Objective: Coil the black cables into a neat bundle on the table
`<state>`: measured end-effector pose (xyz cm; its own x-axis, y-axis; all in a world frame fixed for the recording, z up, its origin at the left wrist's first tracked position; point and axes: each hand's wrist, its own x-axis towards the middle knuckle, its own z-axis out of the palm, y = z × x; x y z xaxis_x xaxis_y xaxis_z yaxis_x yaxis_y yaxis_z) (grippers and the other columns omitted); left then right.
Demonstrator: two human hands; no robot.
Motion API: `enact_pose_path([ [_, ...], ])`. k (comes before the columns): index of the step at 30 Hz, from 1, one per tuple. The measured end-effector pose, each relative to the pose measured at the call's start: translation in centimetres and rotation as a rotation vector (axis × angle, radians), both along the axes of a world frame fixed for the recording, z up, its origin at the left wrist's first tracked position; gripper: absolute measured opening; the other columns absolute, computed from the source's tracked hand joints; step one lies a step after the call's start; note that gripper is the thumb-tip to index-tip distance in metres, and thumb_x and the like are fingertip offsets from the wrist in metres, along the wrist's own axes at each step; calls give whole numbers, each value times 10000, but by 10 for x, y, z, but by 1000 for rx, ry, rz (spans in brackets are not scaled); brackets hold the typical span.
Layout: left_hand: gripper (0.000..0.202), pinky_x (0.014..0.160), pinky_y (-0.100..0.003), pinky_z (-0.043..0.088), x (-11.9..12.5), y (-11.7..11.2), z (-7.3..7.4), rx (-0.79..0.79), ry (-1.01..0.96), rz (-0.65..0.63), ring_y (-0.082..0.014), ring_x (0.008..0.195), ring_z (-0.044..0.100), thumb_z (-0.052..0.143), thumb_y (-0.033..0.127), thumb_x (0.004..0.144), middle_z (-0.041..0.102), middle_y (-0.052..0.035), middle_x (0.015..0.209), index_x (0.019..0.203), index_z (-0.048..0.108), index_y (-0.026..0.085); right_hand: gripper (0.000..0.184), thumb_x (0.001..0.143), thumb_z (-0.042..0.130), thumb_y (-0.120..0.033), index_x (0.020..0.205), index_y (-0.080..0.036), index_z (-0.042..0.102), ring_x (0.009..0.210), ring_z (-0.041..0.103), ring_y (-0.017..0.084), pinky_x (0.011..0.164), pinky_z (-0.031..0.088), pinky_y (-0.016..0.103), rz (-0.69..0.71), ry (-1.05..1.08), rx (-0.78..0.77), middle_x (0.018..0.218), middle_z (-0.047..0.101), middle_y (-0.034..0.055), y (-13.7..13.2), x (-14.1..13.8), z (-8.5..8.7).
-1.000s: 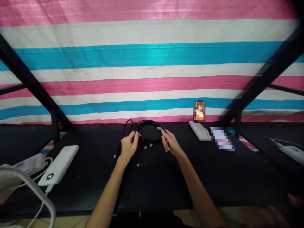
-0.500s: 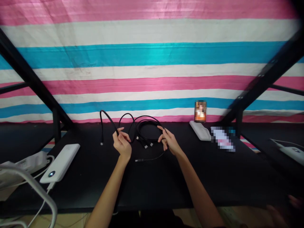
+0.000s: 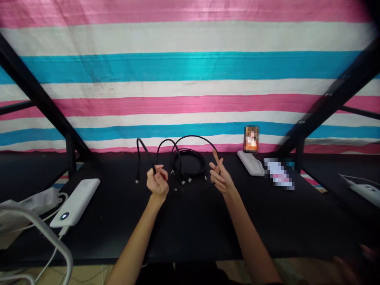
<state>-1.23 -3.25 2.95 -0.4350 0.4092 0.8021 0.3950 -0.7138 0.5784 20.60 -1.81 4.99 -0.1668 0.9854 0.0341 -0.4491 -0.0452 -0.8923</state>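
A bundle of black cables (image 3: 190, 163) lies coiled on the black table (image 3: 190, 229), with several silver-tipped plugs hanging from it. My left hand (image 3: 157, 183) is closed in a pinch on one black cable strand, which arches up to the left and ends in a dangling plug (image 3: 137, 180). My right hand (image 3: 221, 177) is raised to the right of the coil, fingers partly spread, with a wide cable loop (image 3: 194, 138) running down past its fingers. Whether those fingers grip the loop is unclear.
A white power bank (image 3: 75, 202) with a lit indicator lies at the left, white cords beside it. A white device (image 3: 251, 162), a small upright picture card (image 3: 251, 138) and a blurred packet (image 3: 278, 173) sit at the back right. Black frame struts slant down on both sides.
My left hand pulled one cable strand out of the bundle to the left and up. My right hand let its pinch loosen and lifted, raising a wide loop above the coil.
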Motion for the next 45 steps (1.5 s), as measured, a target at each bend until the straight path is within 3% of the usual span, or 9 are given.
enact_pose_path([
  [4,275,464,-187,410,2,-8,-2,-57,265,52,-70,386,500,346,298,900,535,32,457,941,569,143,512,868,347,-555,1354,-395,338,624,580,98,255,277,99,101,-23,-51,1093,618,54,4,-14,-8],
  [8,236,519,-194,464,15,-14,2,-121,540,-58,-94,481,592,423,248,860,688,-59,680,900,632,146,505,881,322,-537,1332,-320,390,991,593,183,480,516,210,179,-92,-103,1248,559,86,6,-25,-12],
  [15,276,550,-222,440,36,-13,0,-235,1004,-253,-128,579,604,414,287,883,655,-48,662,831,658,171,541,785,563,-455,1267,-230,462,738,647,160,582,504,243,115,-242,-107,872,681,46,3,-31,-20],
  [22,184,717,-286,431,14,0,11,-356,511,61,-162,708,553,509,315,824,577,-16,597,857,626,176,525,808,526,-342,1288,-140,458,460,562,131,523,475,261,26,-622,160,490,552,-55,5,-31,-30],
  [27,523,900,-440,363,-3,13,10,-504,480,269,-272,1049,495,612,439,727,572,-123,1085,1184,530,197,494,831,498,-387,1263,-147,517,398,497,97,485,420,222,45,-653,280,431,471,-78,1,-29,-21],
  [34,550,601,-247,431,-8,20,-1,-710,407,-77,-134,637,563,622,447,711,621,-18,817,1200,510,220,432,795,540,-435,1083,-136,659,338,363,60,386,301,190,65,-660,281,365,380,-84,-1,-22,-14],
  [38,275,457,-202,326,-9,16,3,-788,402,-70,-101,462,500,586,437,743,588,29,603,925,649,241,517,732,609,-421,1184,-172,574,390,404,70,387,357,195,-177,-631,259,484,469,-73,2,-23,-18],
  [42,241,419,-208,304,-5,12,4,-897,441,-196,-81,346,455,510,402,806,652,10,636,829,688,242,618,676,666,-374,1260,-253,503,591,561,109,578,496,244,-395,-740,317,750,610,-12,4,-25,-27],
  [45,230,440,-209,317,1,10,2,-950,571,-220,-114,431,535,516,389,803,683,-11,691,795,702,254,428,698,651,-375,1113,-273,620,771,619,169,723,506,305,-346,-892,411,892,659,26,4,-26,-31],
])
